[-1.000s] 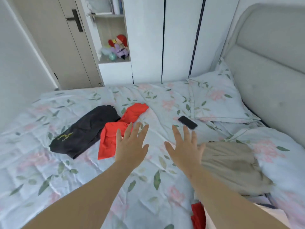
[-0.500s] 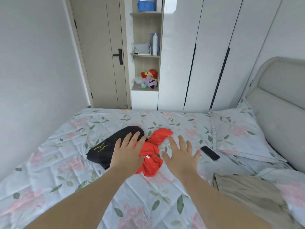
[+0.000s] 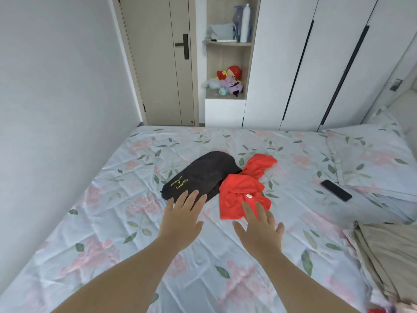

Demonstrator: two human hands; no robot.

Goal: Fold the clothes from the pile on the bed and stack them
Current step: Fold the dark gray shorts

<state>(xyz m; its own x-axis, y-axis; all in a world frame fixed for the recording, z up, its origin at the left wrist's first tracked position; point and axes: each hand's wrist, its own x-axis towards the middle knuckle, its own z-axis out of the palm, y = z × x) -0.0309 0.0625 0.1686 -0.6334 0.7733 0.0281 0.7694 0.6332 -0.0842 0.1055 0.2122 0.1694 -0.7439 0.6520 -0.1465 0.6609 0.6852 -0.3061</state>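
A crumpled red garment [image 3: 243, 190] lies in the middle of the bed [image 3: 112, 222], touching a black garment [image 3: 203, 175] with yellow lettering on its left. My left hand [image 3: 181, 220] reaches forward with fingers spread, its fingertips over the near edge of the black garment. My right hand [image 3: 259, 229] is also spread flat, fingertips at the near edge of the red garment. Neither hand holds anything. A beige garment [image 3: 383, 251] lies at the right edge.
A black phone [image 3: 336, 190] lies on the sheet beside a floral pillow [image 3: 372, 154]. A wall runs along the bed's left side. Behind the bed stand a door [image 3: 162, 64], a shelf with plush toys [image 3: 229, 81] and white wardrobes [image 3: 304, 59].
The view has tilted up and shifted left, showing more wall and door. Both hands now sit nearer than the two garments instead of over them, still spread.
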